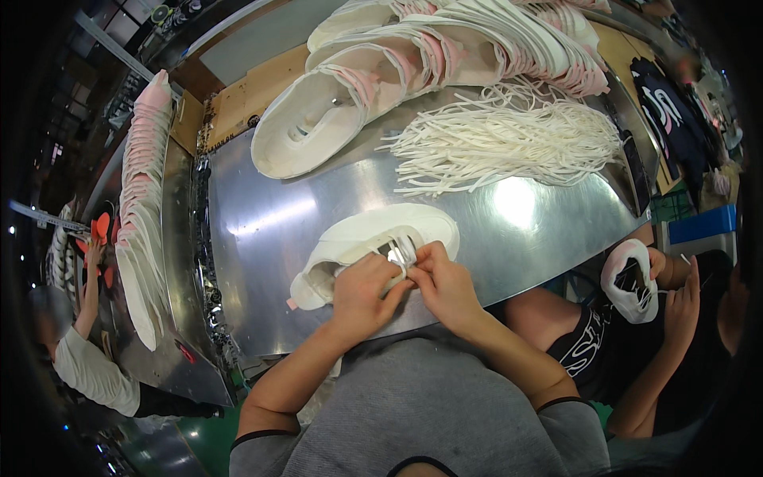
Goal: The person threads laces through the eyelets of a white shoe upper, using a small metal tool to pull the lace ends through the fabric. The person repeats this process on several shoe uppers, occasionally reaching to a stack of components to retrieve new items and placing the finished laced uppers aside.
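On the metal tabletop (262, 238) in front of me lies a white shoe upper (381, 229) on its side, heel to the left, a small pink tab at its end. My left hand (366, 292) rests over the upper's opening, thumb and fingers pinched near the eyelets. Meeting it from the right, my right hand (444, 283) pinches at the same spot with thumb and forefinger. Between the fingertips a white shoelace (403, 256) loops at the eyelet row. Both hands appear to hold this lace; its ends are hidden by the fingers.
Behind the upper lies a heap of white laces (506, 143). Nested white and pink uppers (334, 119) curve along the back. At right, a seated co-worker's hands hold another shoe upper (629, 280). To the left, stacked uppers (143, 208) stand on another table near a second person.
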Demonstrator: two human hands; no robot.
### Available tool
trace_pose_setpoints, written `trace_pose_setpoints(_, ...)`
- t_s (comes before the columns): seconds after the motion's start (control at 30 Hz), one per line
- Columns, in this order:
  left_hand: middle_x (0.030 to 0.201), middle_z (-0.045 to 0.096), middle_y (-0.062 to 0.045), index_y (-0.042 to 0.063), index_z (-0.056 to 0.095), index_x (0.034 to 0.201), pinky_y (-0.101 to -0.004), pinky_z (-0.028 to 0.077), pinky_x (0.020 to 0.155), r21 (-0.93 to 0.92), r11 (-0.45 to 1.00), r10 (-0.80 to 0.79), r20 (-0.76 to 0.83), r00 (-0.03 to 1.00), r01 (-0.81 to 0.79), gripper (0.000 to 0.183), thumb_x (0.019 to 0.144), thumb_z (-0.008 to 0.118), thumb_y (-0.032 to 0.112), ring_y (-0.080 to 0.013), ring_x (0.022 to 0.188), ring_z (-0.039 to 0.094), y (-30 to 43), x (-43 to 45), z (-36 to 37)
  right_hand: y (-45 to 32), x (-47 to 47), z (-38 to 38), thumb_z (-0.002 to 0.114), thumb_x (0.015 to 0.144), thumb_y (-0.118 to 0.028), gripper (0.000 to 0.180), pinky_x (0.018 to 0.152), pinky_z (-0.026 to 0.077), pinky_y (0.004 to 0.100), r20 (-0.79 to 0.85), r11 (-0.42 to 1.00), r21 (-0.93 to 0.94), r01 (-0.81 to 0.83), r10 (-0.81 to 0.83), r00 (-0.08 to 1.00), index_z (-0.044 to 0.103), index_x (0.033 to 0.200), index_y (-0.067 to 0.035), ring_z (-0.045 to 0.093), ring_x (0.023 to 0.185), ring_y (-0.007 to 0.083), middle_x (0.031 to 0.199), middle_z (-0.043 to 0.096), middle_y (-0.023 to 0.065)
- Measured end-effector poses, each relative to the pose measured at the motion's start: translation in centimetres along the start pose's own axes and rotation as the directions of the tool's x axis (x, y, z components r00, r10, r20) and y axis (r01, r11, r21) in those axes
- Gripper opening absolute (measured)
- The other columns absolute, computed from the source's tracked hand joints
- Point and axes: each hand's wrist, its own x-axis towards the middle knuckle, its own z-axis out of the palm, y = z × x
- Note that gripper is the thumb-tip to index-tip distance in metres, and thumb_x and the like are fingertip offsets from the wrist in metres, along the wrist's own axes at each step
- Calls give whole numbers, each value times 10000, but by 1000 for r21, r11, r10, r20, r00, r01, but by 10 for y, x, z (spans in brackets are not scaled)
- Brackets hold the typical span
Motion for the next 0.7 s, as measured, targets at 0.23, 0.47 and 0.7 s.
trace_pose_setpoints(0.23, 716, 543, -51, 83, 632, 811, -361, 408, 582, 249, 961, 151, -115, 982, -119, 147, 763, 760, 134, -239, 671, 566, 1, -19, -12, 2, -15, -69, 731, 856, -178, 263, 657, 536, 354, 133, 967, -255, -5, 41, 990, 613, 1063, -69, 703, 759, 228, 856, 702, 117)
trace_pose_setpoints(0.47, 672, 525, -31, 55, 660, 818, -334, 410, 515, 368, 897, 330, -190, 925, -244, 156, 697, 757, 50, -204, 609, 542, -2, -19, -10, -38, 21, -17, 615, 832, -77, 284, 627, 517, 404, 312, 678, -467, 568, -475, 823, 608, 1116, -78, 674, 758, 312, 858, 688, 91)
trace_pose_setpoints(0.7, 636, 483, -23, 62, 654, 793, -324, 386, 505, 360, 892, 343, -145, 928, -273, 147, 690, 758, 82, -192, 585, 512, -14, -19, -12, -24, 57, -11, 685, 828, -182, 231, 637, 515, 416, 414, 885, -316, 342, -195, 889, 671, 1042, -96, 679, 757, 337, 823, 714, 75)
